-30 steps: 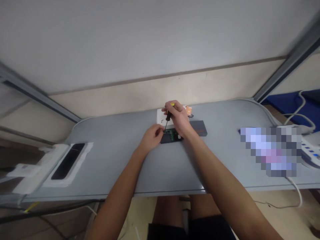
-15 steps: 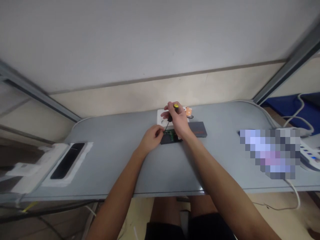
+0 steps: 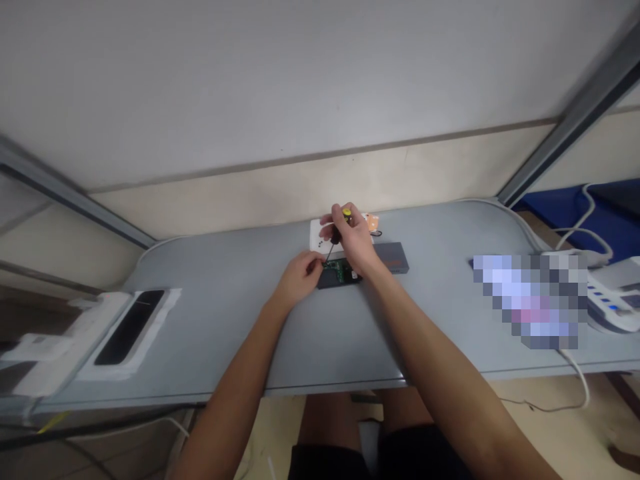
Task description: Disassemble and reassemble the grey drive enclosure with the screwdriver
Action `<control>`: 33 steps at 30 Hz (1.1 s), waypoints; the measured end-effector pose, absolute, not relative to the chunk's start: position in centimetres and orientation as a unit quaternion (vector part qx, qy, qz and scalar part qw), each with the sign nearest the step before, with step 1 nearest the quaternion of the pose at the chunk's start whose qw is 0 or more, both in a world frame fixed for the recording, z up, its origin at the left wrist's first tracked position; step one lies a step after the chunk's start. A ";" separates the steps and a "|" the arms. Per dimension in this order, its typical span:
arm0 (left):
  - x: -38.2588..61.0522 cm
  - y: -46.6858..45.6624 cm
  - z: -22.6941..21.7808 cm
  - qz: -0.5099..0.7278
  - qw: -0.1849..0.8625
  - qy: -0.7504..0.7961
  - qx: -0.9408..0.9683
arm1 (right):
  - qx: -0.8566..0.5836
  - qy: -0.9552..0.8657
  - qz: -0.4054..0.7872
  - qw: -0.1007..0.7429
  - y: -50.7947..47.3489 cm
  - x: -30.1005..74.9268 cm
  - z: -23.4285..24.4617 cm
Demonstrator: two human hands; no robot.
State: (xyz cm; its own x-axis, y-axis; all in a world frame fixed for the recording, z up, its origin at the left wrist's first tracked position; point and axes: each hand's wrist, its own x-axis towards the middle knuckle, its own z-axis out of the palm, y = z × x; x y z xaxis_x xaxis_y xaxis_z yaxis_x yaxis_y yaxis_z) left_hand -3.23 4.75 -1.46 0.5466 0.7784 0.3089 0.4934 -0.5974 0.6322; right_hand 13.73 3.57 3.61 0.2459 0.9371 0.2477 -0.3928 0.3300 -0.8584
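A small dark device [image 3: 339, 275] with an exposed green circuit board lies open at the middle back of the grey table [image 3: 250, 313]. My right hand [image 3: 354, 241] is closed round a screwdriver with a black and yellow handle [image 3: 342, 221], its tip down on the board's left end. My left hand [image 3: 299, 278] rests at the device's left edge, fingers curled against it, holding it steady. A grey cover piece [image 3: 393, 256] lies just right of my right hand.
A white box [image 3: 320, 235] and a small orange item [image 3: 375, 225] sit behind the device. A black phone on a white tray [image 3: 131, 325] lies at the table's left end. A power strip with cables [image 3: 607, 297] sits at the right.
The view has shifted slightly. My right hand has turned a little on the screwdriver handle; both hands stay at the device.
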 end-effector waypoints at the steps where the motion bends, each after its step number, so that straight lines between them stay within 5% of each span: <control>1: -3.2 4.8 -1.5 0.289 0.244 0.379 0.844 | -0.350 -0.402 0.456 0.713 3.6 13.8 3.6; 33: -3.2 4.7 -1.4 0.276 0.244 0.394 0.842 | -0.348 -0.429 0.440 0.708 3.4 13.6 4.2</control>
State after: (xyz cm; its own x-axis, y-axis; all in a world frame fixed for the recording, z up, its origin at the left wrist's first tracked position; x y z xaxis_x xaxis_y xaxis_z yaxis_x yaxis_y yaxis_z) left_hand -3.20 4.73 -1.39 0.5378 0.7978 0.2727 0.5279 -0.5708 0.6289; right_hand 13.57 3.39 4.16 0.2437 0.9219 0.3011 -0.3251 0.3702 -0.8702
